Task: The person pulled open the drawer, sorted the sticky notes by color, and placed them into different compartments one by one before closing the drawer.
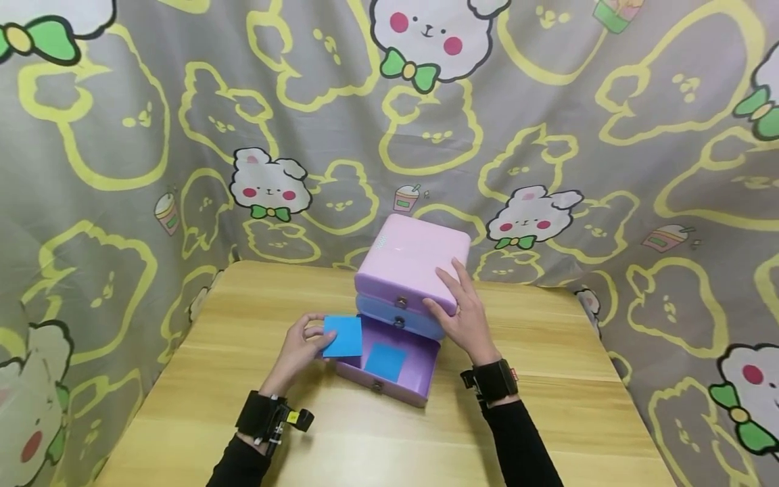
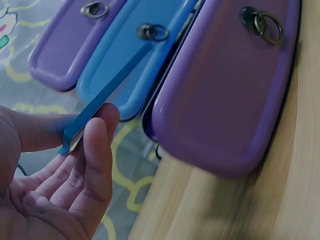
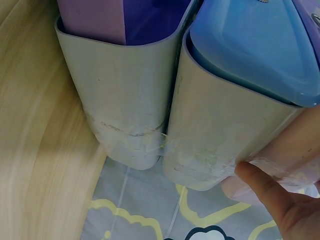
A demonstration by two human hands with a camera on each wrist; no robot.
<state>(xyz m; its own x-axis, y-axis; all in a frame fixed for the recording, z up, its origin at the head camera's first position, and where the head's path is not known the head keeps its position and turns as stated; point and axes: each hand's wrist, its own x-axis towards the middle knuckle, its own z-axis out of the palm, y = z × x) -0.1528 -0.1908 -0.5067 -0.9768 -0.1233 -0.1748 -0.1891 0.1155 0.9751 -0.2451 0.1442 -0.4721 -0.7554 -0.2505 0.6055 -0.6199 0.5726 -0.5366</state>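
My left hand (image 1: pixel 302 346) pinches a blue square sticky note (image 1: pixel 343 336) between thumb and fingers, beside the left side of the pulled-out bottom drawer (image 1: pixel 398 392). Edge-on in the left wrist view, the note (image 2: pixel 107 90) looks thin, with a bent end at the thumb. Another blue square (image 1: pixel 386 362) lies on the purple drawer's floor. My right hand (image 1: pixel 468 318) rests on the right front corner of the small drawer cabinet (image 1: pixel 414 253), its fingers spread over the pink top. In the right wrist view, a fingertip (image 3: pixel 250 175) touches the cabinet's side.
Above the open drawer, the blue middle drawer (image 1: pixel 382 314) and the purple top drawer (image 1: pixel 377 291) are closed, each with a metal ring pull. The cabinet stands on a wooden table (image 1: pixel 243 318), near its back edge. A patterned grey curtain (image 1: pixel 341 142) hangs behind.
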